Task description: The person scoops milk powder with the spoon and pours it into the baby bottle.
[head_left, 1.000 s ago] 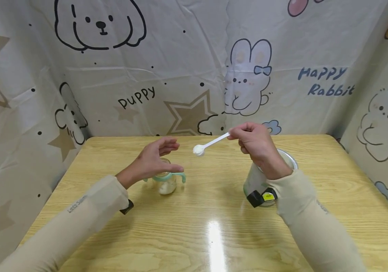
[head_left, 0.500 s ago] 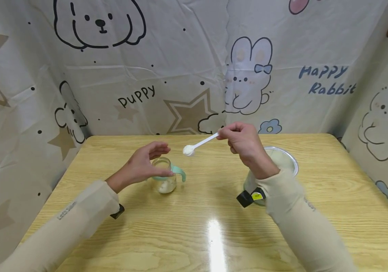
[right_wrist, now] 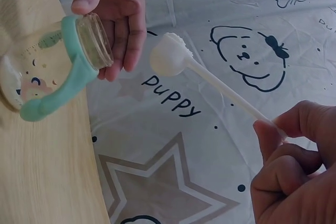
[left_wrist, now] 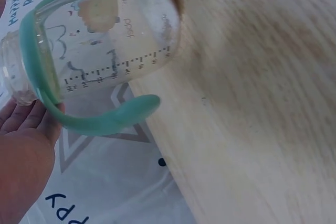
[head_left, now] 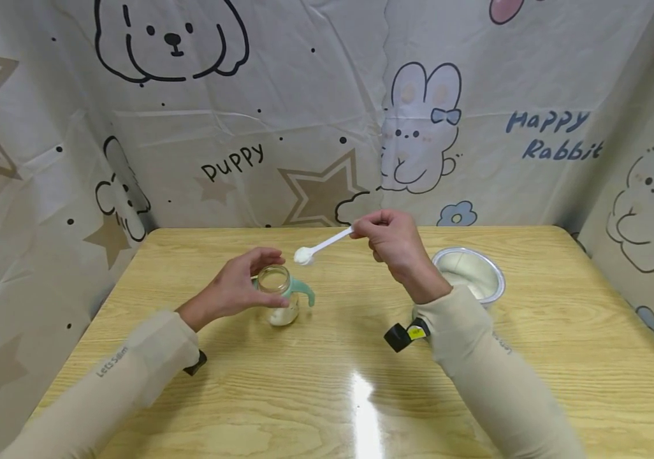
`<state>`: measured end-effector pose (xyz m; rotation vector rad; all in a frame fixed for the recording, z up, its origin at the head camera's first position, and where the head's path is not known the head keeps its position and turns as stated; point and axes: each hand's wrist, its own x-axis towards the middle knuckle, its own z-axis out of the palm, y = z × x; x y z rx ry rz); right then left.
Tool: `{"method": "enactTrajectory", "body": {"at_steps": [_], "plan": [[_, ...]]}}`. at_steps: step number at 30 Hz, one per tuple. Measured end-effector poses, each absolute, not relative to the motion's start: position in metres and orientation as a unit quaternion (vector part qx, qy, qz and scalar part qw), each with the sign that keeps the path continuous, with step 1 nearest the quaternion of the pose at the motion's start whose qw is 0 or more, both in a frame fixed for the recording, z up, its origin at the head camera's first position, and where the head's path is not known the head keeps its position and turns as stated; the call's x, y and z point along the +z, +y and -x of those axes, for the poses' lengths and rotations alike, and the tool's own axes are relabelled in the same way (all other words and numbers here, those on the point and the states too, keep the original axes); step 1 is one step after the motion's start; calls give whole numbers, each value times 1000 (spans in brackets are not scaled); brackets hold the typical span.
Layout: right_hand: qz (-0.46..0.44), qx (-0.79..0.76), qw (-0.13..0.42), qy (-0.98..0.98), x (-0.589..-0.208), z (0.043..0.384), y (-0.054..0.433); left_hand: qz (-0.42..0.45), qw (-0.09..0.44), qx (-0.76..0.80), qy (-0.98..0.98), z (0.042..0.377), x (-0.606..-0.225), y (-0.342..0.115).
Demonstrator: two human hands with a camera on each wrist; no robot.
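A clear baby bottle (head_left: 285, 315) with a mint-green handle ring (head_left: 304, 291) stands uncapped on the table, some white powder at its bottom. My left hand (head_left: 239, 285) is at its neck, thumb on the near side and fingers extended behind. In the right wrist view, the thumb tip lies right at the ring. My right hand (head_left: 394, 245) pinches the handle end of a white measuring scoop (right_wrist: 167, 56). The scoop is heaped with white powder and hangs in the air just right of and above the bottle's mouth.
Partly behind my right wrist is a silver-rimmed can (head_left: 496, 288) with pale powder inside. All stands on a wood-grain table (head_left: 304, 395). A printed cloth (head_left: 315, 95) hangs behind and along both sides.
My right hand has brought the scoop leftward toward the bottle. My left hand has shifted slightly left and lower around the neck, and the bottle's mouth now shows. More of the can is visible.
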<state>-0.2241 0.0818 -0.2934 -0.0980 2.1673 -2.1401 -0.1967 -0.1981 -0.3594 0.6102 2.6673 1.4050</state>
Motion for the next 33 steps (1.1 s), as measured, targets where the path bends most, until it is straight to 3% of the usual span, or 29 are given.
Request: {"method": "enactTrajectory", "body": {"at_steps": [24,33], "plan": [[42,-678,65,731,-314,222,51,-176,12,451,875,199,-381,-207],[75,-627,34,775,-327,220,41,-172,8,444,879,199,-380,-207]]}}
